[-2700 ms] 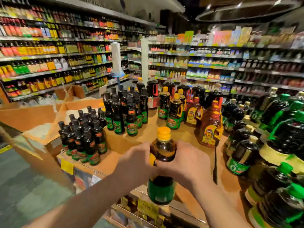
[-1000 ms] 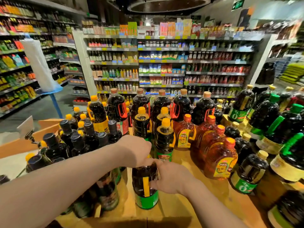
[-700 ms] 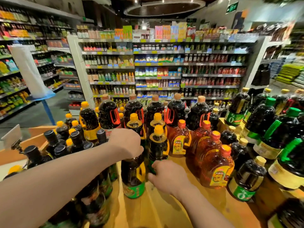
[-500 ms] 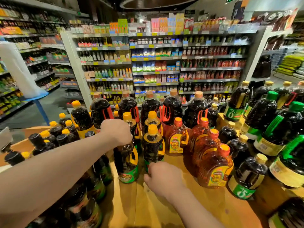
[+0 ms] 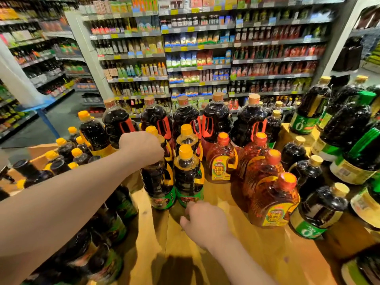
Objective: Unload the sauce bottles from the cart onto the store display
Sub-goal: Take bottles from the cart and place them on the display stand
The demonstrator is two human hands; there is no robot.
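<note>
My left hand (image 5: 141,149) grips the top of a dark sauce bottle (image 5: 159,186) with a green label and yellow handle. The bottle stands upright on the wooden display (image 5: 205,254), beside a matching bottle (image 5: 188,177) with a yellow cap. My right hand (image 5: 202,222) hovers low over the wood just in front of those two bottles, fingers loosely curled and holding nothing. The gripped bottle's cap is hidden under my left hand.
Amber bottles with orange caps (image 5: 271,198) stand to the right, big dark jugs with red handles (image 5: 216,120) behind, green-capped jugs (image 5: 349,130) on a raised tier far right. Small dark bottles (image 5: 67,153) crowd the left. Store shelves (image 5: 197,58) fill the background.
The bottle went from held in both hands to standing on the display beside its match. My right hand let go and drew back; my left hand stays on the top.
</note>
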